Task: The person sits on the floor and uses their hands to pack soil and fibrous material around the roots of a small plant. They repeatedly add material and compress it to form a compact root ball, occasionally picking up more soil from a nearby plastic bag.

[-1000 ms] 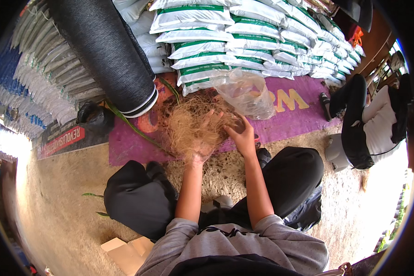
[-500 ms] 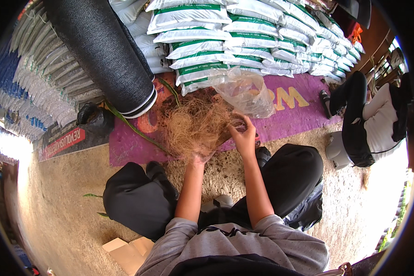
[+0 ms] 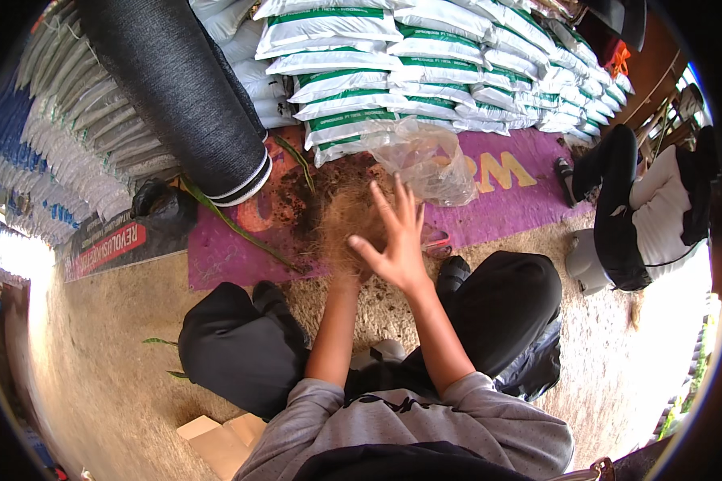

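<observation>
A clump of brown, hair-like fibre (image 3: 346, 218) is over the purple banner sheet in front of me. My left hand (image 3: 350, 271) supports it from below; its fingers are hidden behind the fibre and my other hand. Over the clump's right side, my right hand (image 3: 395, 247) is open with its fingers spread, and nothing shows in its grasp. Dark crumbly soil (image 3: 306, 196) lies on the sheet just beyond and to the left of the fibre. A crumpled clear plastic bag (image 3: 437, 168) rests past my right fingertips.
White and green sacks (image 3: 345, 80) are stacked at the back. A black mesh roll (image 3: 176, 96) leans at the left, near a long green leaf (image 3: 237, 228) and a black bag (image 3: 164, 202). A small red object (image 3: 437, 240) lies by my right wrist. Another person (image 3: 658, 204) sits at the right.
My right hand has opened from a pinch at the clump's right edge and moved left over it. The fibre clump looks smaller and narrower, uncovering more soil.
</observation>
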`<state>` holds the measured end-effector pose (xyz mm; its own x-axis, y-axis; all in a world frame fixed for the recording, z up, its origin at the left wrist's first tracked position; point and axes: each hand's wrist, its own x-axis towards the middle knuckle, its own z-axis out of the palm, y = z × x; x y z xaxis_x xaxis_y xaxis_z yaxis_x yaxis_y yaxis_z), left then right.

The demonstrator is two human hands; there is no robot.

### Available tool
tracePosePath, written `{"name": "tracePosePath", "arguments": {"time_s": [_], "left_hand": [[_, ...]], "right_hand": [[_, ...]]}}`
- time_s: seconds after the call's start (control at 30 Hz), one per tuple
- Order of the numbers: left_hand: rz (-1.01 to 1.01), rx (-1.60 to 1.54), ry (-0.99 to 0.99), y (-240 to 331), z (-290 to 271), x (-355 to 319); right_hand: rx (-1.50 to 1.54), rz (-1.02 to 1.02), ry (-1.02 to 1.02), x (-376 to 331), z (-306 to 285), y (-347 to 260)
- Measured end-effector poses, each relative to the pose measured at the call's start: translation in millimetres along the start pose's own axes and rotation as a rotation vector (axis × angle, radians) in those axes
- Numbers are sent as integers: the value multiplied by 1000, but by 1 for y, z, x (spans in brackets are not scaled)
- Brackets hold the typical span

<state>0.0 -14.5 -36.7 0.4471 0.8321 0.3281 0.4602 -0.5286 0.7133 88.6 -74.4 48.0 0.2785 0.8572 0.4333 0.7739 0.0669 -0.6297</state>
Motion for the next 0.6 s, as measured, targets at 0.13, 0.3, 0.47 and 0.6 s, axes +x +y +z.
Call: {"name": "tracePosePath", "arguments": {"time_s": [0.13, 0.3, 0.47, 0.6], "left_hand": [[-387, -1556, -16, -21, 34, -10], [-457, -1676, -41, -26, 49, -16], [-628, -1810, 94, -10, 11, 1], [-245, -1520, -26, -71, 1, -2]], "right_hand": [[-116, 22, -106, -11, 36, 13], [-170, 10, -157, -14, 50, 24], [97, 86, -133, -9, 62, 32], [395, 43, 80, 15, 57, 38]]}}
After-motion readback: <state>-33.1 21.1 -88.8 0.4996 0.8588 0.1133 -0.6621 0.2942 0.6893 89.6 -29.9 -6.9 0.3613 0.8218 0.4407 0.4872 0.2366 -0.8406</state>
